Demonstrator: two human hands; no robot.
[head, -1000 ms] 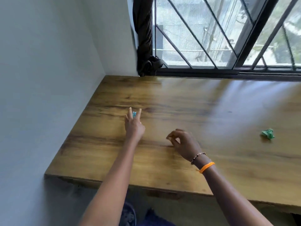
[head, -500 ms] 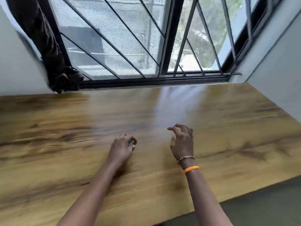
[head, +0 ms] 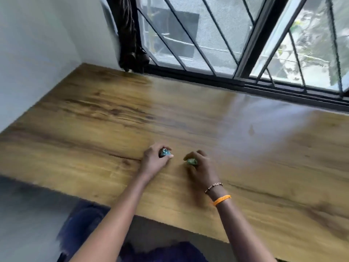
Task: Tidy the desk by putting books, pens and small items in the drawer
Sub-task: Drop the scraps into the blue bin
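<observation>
Head view: left hand [head: 154, 161] low over the desk [head: 94, 118], grip curled round a small blue-green item [head: 166, 152]. Right hand [head: 200, 167] just beside it, grip curled round a green item [head: 191, 161]. Frame blurred.

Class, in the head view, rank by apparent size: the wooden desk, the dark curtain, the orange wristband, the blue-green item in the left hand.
1. wooden desk
2. dark curtain
3. orange wristband and blue-green item: too alike to rank.
</observation>
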